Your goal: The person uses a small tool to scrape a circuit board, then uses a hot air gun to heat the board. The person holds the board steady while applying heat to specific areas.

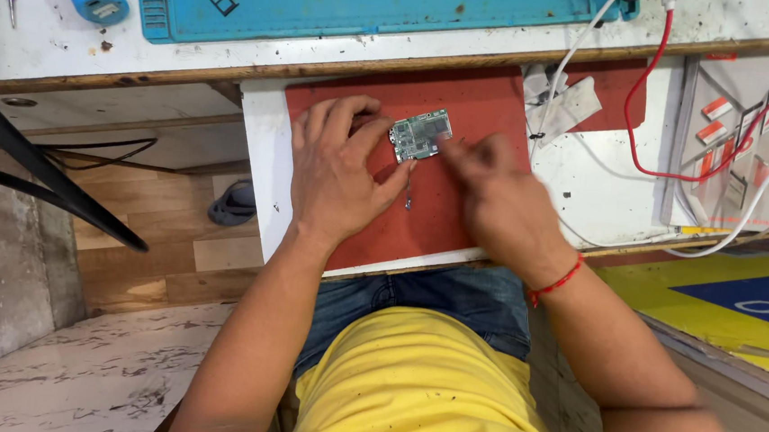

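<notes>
The left hand has its fingers clamped on a small green circuit board lying on the red mat; the blurred right hand touches the board's edge, its grip unclear.

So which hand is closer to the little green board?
Left. The left hand touches the board's left edge; the blurred right hand sits just below-right, fingertips near its corner.

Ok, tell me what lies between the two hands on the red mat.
In the head view, a small green circuit board lies between the left hand and the blurred right hand, on the red mat. The left fingers touch its left edge.
</notes>
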